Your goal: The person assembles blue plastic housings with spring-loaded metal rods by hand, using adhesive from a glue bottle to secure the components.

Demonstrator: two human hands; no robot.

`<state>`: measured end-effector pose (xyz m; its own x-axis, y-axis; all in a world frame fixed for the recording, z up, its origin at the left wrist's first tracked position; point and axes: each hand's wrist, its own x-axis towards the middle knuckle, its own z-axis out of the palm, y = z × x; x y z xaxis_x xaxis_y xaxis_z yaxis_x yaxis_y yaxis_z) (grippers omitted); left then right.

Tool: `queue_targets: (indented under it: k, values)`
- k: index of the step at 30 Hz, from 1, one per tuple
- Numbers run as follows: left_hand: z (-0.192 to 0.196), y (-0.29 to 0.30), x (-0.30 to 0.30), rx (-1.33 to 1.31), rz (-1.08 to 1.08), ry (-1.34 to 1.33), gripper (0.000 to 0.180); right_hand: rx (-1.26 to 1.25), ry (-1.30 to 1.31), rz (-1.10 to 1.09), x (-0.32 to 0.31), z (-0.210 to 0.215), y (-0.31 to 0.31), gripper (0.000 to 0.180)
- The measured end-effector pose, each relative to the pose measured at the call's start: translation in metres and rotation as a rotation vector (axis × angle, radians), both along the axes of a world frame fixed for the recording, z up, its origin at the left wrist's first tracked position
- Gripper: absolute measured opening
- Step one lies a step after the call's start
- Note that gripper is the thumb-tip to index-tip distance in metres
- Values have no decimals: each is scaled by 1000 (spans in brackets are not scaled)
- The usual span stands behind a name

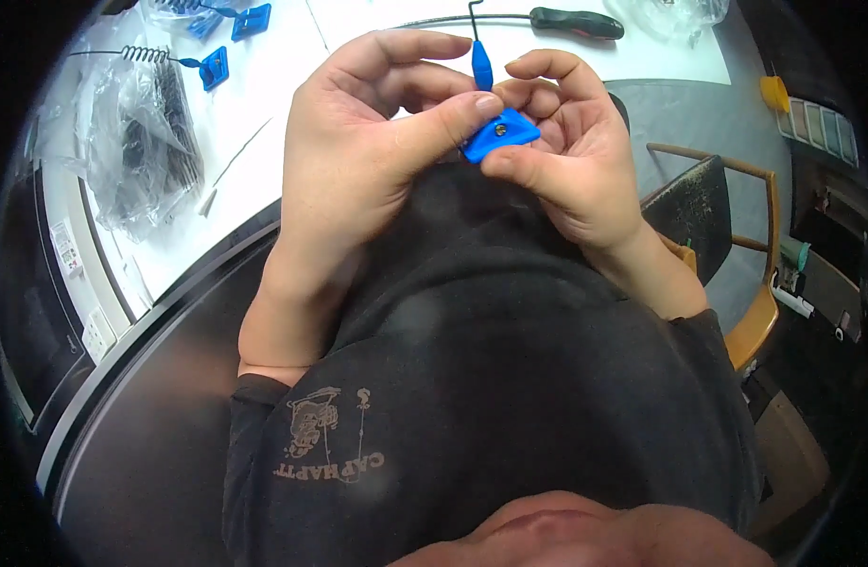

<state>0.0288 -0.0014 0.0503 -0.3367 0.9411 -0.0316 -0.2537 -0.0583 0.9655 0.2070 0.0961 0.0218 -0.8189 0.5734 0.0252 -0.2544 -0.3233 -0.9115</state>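
Both hands meet over the near edge of the white table, around a blue plastic plate (515,128) with a small brass-coloured screw or insert in its middle. A blue tapered sleeve (482,66) rises from the plate, and a thin dark wire with a bent tip comes out of its top. My left hand (373,128) presses its thumb where sleeve and plate meet, with its fingers curled behind. My right hand (581,142) pinches the plate's right side between thumb and fingers. The fingertips behind the plate are partly hidden.
A black-handled screwdriver (578,23) lies beyond my hands. At left are a clear plastic bag (136,142) of thin dark pieces, coiled wires with blue plates (214,68), and a thin rod (228,163). A chair (703,203) stands at right.
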Motion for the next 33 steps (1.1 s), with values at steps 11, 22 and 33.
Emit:
queue_targets:
  k: [11,22,33]
  values:
    - [-30,19,-19,84,243,735,35,578,-157,-389,-10,-12,13,40]
    - [-51,29,-23,101,347,1086,30,749,-153,-336,-23,1,45,43]
    - [-52,29,-19,84,349,995,23,660,-241,-256,-53,50,33,36]
